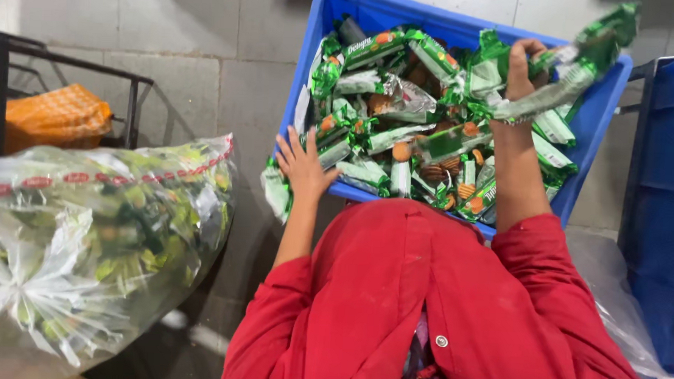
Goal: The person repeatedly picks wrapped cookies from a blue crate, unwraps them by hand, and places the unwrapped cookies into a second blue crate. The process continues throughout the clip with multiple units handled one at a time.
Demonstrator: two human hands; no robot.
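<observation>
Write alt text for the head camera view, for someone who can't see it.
A person in red sleeves lifts a green wrapper with the right hand from a blue crate of biscuit packets; the left hand steadies the crate's rim.

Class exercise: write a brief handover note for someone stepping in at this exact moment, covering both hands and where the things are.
Left hand: open, resting on the near edge of the blue crate.
Right hand: raised over the crate, gripping a green biscuit wrapper.
The crate holds many green wrappers and loose biscuits.
Clear plastic bag on the left is already stuffed with wrappers.
Left: the crate's heap.
</observation>
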